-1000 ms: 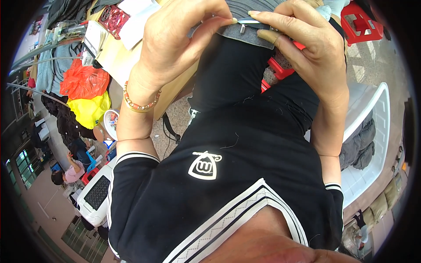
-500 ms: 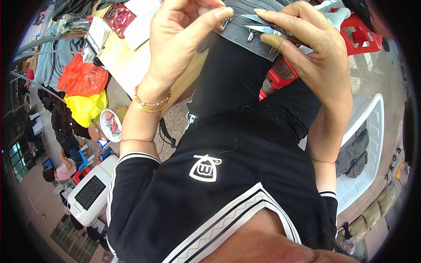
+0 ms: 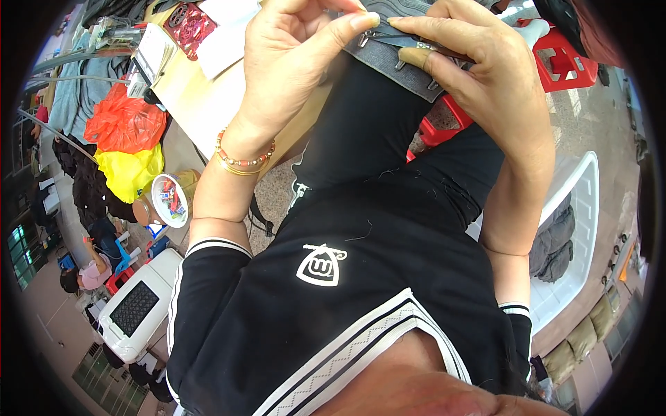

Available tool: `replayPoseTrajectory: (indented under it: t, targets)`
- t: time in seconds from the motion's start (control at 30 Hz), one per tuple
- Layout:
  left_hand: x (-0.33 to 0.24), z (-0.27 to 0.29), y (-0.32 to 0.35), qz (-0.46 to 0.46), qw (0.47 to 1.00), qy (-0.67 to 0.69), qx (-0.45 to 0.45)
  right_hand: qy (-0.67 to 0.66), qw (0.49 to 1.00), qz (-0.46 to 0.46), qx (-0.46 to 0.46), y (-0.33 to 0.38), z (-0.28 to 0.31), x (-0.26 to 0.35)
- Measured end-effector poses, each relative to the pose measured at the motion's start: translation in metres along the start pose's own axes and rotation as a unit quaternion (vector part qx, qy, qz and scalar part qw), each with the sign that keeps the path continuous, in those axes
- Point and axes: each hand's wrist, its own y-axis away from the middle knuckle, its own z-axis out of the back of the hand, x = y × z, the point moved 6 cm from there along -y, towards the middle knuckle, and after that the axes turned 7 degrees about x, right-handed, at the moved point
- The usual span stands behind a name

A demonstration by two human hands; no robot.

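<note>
A dark grey garment piece (image 3: 409, 84) lies over my thigh at the top, with small metal hooks (image 3: 365, 40) along its band. My left hand (image 3: 295, 59) is above the band, thumb and forefinger pinched next to one hook. What that pinch holds, perhaps a thread, is too small to make out. In my right hand (image 3: 496, 73) is a pair of thread snips (image 3: 424, 46), its blades together and their tips close to my left fingertips. The thumb of this hand has a tan covering on its tip. Part of the garment is hidden behind both hands.
A wooden table (image 3: 198, 104) with papers and a red patterned item (image 3: 191, 31) stands at upper left. Beside it are red (image 3: 128, 121) and yellow (image 3: 132, 170) plastic bags and a tub (image 3: 170, 201). Red stools (image 3: 565, 62) and a white bin (image 3: 583, 236) with dark cloth stand at right.
The snips' blades were apart and are now together, moved left toward the hook by my left fingertips. My left hand has shifted slightly right, still pinched.
</note>
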Motion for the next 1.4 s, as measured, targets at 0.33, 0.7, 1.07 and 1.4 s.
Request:
replayPoseTrajectory:
  t: [0.33, 0.7, 1.07, 1.4]
  targets:
    - [-0.013, 0.009, 0.000, -0.070, 0.989, -0.132, -0.001, -0.059, 0.994, 0.035, -0.085, 0.012, 0.007, -0.025]
    - [-0.028, -0.049, 0.013, -0.251, 0.787, -0.548, 0.128, -0.178, 0.964, -0.072, -0.183, 0.064, 0.006, -0.081]
    - [-0.021, -0.063, 0.007, -0.225, 0.773, -0.577, 0.136, -0.188, 0.974, -0.007, -0.127, 0.073, -0.006, -0.075]
    - [-0.015, -0.065, 0.012, -0.397, 0.674, -0.600, 0.164, -0.200, 0.970, 0.049, -0.128, 0.077, -0.010, -0.074]
